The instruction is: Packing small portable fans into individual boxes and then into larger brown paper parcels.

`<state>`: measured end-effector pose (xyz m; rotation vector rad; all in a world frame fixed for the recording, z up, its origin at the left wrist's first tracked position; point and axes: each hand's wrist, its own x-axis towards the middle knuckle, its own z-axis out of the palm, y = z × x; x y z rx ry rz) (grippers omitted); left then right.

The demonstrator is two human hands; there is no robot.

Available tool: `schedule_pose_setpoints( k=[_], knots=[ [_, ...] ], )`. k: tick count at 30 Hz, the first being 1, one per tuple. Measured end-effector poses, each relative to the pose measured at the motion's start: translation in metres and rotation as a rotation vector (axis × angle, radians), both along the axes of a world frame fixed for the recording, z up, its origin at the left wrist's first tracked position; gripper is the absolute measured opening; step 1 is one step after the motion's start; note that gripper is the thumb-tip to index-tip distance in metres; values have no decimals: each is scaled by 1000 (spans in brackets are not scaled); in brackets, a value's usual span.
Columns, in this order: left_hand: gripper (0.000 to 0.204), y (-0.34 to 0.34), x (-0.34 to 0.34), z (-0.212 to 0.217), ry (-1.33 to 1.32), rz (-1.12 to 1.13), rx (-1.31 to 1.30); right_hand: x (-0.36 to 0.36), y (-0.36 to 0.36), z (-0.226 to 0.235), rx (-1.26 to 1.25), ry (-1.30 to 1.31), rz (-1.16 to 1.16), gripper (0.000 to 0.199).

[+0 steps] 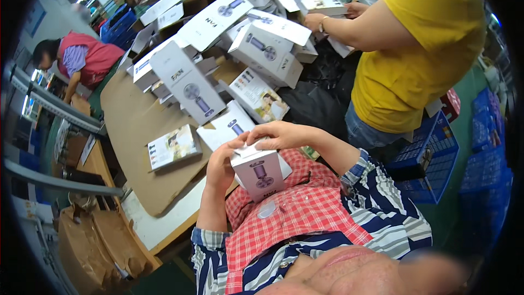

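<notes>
A white carton (257, 177) with a purple handheld fan printed on it stands upright against my checked apron. My left hand (220, 161) is closed around the carton's left side, its fingertips at the top edge. Over the top end my right hand (277, 134) is bent, with fingers and thumb pressing at the flap; whether anything is inside the carton cannot be seen. Just beyond my hands lies another white fan carton (233, 122), partly covered by them. A carton with a photo print (173, 147) rests on the brown cardboard to the left.
A heap of white fan cartons (188, 82) covers the table ahead, on brown cardboard (128, 114). At the right a person in a yellow shirt (420, 49) handles cartons. A blue crate (431, 158) stands behind them. A person in red (90, 57) bends at far left.
</notes>
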<state>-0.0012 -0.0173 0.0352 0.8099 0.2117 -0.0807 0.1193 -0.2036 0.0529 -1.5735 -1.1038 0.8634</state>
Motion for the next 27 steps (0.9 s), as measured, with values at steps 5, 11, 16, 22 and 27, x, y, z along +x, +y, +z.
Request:
schedule_pose_setpoints(
  k=[5, 11, 16, 22, 27],
  knots=[
    [22, 6, 7, -15, -78, -188, 439, 12, 13, 13, -219, -339, 89, 47],
    [30, 3, -11, 1, -319, -189, 787, 9, 12, 26, -246, -330, 105, 68],
    [39, 10, -24, 2, -519, -75, 1219, -14, 4, 22, -119, -379, 243, 78],
    [26, 31, -26, 13, -645, 791, 893, 55, 7, 54, 482, -135, -434, 54],
    [26, 54, -39, -11, -326, 758, 809, 45, 25, 34, 447, 120, -543, 34]
  ],
)
